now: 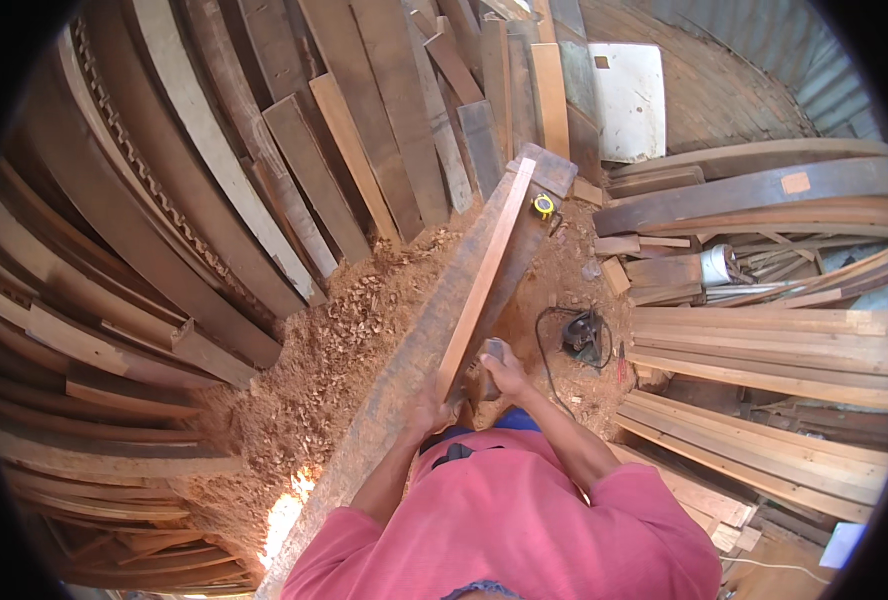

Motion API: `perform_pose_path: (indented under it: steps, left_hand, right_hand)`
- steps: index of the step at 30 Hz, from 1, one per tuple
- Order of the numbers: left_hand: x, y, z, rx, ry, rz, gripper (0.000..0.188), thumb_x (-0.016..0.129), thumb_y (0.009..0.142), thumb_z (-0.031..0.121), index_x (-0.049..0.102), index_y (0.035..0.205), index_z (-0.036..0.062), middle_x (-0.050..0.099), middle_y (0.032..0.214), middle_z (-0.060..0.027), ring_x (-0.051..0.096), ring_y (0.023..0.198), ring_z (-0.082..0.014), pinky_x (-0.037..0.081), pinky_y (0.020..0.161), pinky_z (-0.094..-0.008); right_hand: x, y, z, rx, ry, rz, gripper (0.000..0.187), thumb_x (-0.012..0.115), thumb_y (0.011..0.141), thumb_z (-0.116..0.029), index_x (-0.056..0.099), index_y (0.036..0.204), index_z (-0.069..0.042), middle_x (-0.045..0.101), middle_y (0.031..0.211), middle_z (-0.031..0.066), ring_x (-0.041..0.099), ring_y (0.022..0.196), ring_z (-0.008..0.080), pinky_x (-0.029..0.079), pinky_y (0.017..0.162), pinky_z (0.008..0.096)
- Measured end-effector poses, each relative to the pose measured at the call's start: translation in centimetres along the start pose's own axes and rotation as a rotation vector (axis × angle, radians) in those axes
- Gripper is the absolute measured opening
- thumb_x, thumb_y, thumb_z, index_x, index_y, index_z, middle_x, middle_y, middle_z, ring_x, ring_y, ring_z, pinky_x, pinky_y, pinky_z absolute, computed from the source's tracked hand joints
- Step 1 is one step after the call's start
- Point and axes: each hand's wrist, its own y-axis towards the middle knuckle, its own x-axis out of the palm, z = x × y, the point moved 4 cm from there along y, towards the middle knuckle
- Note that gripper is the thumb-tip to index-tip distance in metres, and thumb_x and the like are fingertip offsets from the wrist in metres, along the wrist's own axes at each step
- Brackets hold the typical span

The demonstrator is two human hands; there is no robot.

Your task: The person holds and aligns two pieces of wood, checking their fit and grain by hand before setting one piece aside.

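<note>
A long, narrow strip of reddish wood lies along a worn plank bench. My left hand is closed around the strip's near end. Just right of it, my right hand grips a small grey block, whose exact kind I cannot make out. The block is beside the strip; whether the two touch is unclear. Toward the bench's far end sits a yellow and black tape measure, to the right of the strip.
Boards lean in rows at the left and back. Stacked planks fill the right side. A dark corded power tool rests on the floor right of the bench. Wood shavings cover the ground. A white panel stands behind.
</note>
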Motion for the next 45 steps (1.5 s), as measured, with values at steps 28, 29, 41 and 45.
perform_pose_path:
  steps: [28,29,41,45]
  left_hand:
    - [5.4,5.7,12.6,0.038,0.121,0.585,0.054,0.077,0.074,0.031,0.067,0.121,0.0058,0.030,0.159,-0.0269,0.017,0.153,-0.0472,0.018,0.124,-0.0571]
    - [5.4,5.9,12.6,0.063,0.109,0.608,0.053,0.077,0.075,0.031,0.067,0.120,0.0054,0.031,0.159,-0.0267,0.018,0.153,-0.0472,0.018,0.124,-0.0569]
    - [11.9,4.2,10.0,-0.758,-2.139,0.305,0.096,0.074,0.080,0.070,0.046,0.143,0.0024,0.045,0.141,-0.0234,0.048,0.122,-0.0358,0.045,0.102,-0.0584]
    - [12.5,5.7,3.2,-0.808,-2.298,0.793,0.099,0.073,0.074,0.077,0.048,0.138,0.0061,0.038,0.144,-0.0198,0.052,0.113,-0.0388,0.047,0.097,-0.0622]
  right_hand:
    - [-11.5,13.4,-3.8,0.106,-0.526,-0.598,0.057,0.061,0.098,-0.030,0.048,0.143,0.003,0.058,0.136,0.0161,0.054,0.124,0.0261,0.041,0.107,0.0364]
    - [-11.6,13.9,-3.7,0.107,-0.526,-0.608,0.057,0.061,0.098,-0.030,0.048,0.143,0.003,0.058,0.136,0.0161,0.054,0.124,0.0261,0.041,0.107,0.0364]
    - [-8.1,13.5,-11.2,0.238,-0.684,-0.948,0.064,0.062,0.096,-0.036,0.047,0.148,-0.002,0.056,0.140,0.0142,0.051,0.130,0.0248,0.037,0.110,0.0359]
    - [-2.4,12.1,-15.5,0.250,-0.628,-1.186,0.069,0.062,0.095,-0.036,0.043,0.150,-0.001,0.053,0.144,0.0148,0.046,0.135,0.0241,0.032,0.114,0.0356]
